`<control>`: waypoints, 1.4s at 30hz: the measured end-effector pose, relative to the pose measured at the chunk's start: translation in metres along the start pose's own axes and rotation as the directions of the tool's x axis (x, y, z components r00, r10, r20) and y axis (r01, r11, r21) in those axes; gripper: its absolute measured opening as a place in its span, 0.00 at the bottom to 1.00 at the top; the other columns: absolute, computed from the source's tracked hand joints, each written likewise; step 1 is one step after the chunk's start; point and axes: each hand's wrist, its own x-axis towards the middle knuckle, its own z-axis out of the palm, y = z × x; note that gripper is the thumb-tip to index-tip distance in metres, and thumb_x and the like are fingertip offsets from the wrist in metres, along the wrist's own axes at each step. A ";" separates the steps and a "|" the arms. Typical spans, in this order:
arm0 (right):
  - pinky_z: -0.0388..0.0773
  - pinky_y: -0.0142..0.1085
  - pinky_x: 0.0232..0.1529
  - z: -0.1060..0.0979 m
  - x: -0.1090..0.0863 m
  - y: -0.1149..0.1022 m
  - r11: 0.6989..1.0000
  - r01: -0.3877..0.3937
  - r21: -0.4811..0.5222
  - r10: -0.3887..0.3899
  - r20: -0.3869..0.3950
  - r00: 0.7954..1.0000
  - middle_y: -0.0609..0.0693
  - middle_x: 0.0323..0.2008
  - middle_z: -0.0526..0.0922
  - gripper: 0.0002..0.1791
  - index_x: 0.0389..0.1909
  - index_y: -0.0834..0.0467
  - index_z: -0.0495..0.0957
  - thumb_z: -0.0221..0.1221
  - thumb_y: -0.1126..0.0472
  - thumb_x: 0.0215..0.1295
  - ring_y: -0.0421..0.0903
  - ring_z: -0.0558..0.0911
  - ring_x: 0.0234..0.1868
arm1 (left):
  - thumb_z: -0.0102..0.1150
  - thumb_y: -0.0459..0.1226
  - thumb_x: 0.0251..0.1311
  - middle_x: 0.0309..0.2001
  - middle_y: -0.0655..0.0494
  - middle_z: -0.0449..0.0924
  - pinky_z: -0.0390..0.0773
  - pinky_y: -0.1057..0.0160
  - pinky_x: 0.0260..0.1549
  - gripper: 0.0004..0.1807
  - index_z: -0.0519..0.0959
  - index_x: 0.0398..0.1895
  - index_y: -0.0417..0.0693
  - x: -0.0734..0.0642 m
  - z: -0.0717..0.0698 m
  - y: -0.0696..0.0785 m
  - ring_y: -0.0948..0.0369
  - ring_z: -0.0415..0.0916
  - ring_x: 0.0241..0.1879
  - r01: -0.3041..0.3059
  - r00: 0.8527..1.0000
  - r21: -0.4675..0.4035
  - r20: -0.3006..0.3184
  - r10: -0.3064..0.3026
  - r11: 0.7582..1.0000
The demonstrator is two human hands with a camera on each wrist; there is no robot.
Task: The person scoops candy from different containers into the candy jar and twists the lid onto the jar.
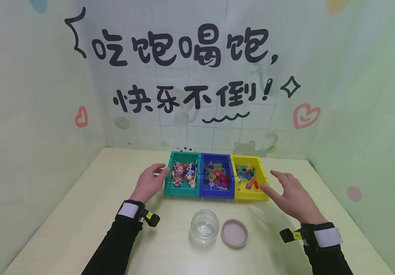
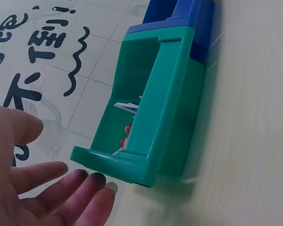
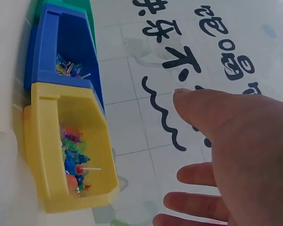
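Note:
Three joined bins stand in a row toward the back of the table: a green bin (image 1: 182, 192), a blue bin (image 1: 216, 193) and a yellow bin (image 1: 251, 196). Lollipops and small wrapped candies lie in each. My left hand (image 1: 150, 182) is by the green bin's left side, fingers spread and holding nothing; the left wrist view shows its fingertips (image 2: 100, 202) near that bin's end. Beside the yellow bin's right side is my right hand (image 1: 295, 199), thumb and fingers apart with nothing between them. Whether either hand touches a bin, I cannot tell.
In front of the bins stands a clear glass jar (image 1: 205, 225) without a lid on it. A round pinkish lid (image 1: 234, 233) lies just to its right. The pale table (image 1: 170, 252) meets a printed wall (image 1: 197, 133) behind the bins, with curtain-like sides left and right.

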 end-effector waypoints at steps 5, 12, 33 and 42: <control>0.83 0.67 0.61 0.005 -0.010 0.018 1.000 -0.018 -0.005 0.018 0.014 1.000 0.71 0.73 0.74 0.49 0.81 0.64 0.67 0.57 0.29 0.78 0.70 0.80 0.66 | 0.55 0.51 0.84 0.63 0.40 0.80 0.89 0.59 0.47 0.28 0.77 0.76 0.44 0.005 0.004 -0.009 0.49 0.83 0.50 0.027 1.000 -0.022 0.012 -0.027 0.999; 0.87 0.60 0.55 0.008 -0.021 0.039 0.999 -0.052 0.003 0.051 0.071 0.996 0.68 0.66 0.82 0.41 0.73 0.66 0.75 0.57 0.34 0.81 0.64 0.85 0.59 | 0.57 0.46 0.84 0.49 0.42 0.83 0.90 0.56 0.44 0.25 0.78 0.74 0.43 0.005 0.010 -0.016 0.55 0.85 0.39 0.048 0.999 -0.100 0.001 -0.048 0.994; 0.75 0.40 0.37 0.030 -0.043 0.080 0.931 -0.334 0.146 0.250 0.411 0.877 0.50 0.33 0.83 0.26 0.48 0.58 0.83 0.57 0.37 0.83 0.47 0.79 0.33 | 0.55 0.52 0.85 0.63 0.39 0.85 0.85 0.66 0.42 0.28 0.78 0.75 0.44 0.011 0.014 -0.029 0.52 0.81 0.48 0.115 0.993 -0.214 0.051 -0.107 0.970; 0.74 0.38 0.36 0.038 -0.046 0.089 0.924 -0.320 0.209 0.214 0.409 0.887 0.49 0.32 0.82 0.18 0.49 0.58 0.84 0.62 0.46 0.82 0.47 0.78 0.34 | 0.55 0.51 0.85 0.62 0.41 0.84 0.84 0.67 0.43 0.28 0.78 0.75 0.45 0.012 0.018 -0.027 0.52 0.80 0.48 0.132 0.991 -0.194 0.065 -0.121 0.972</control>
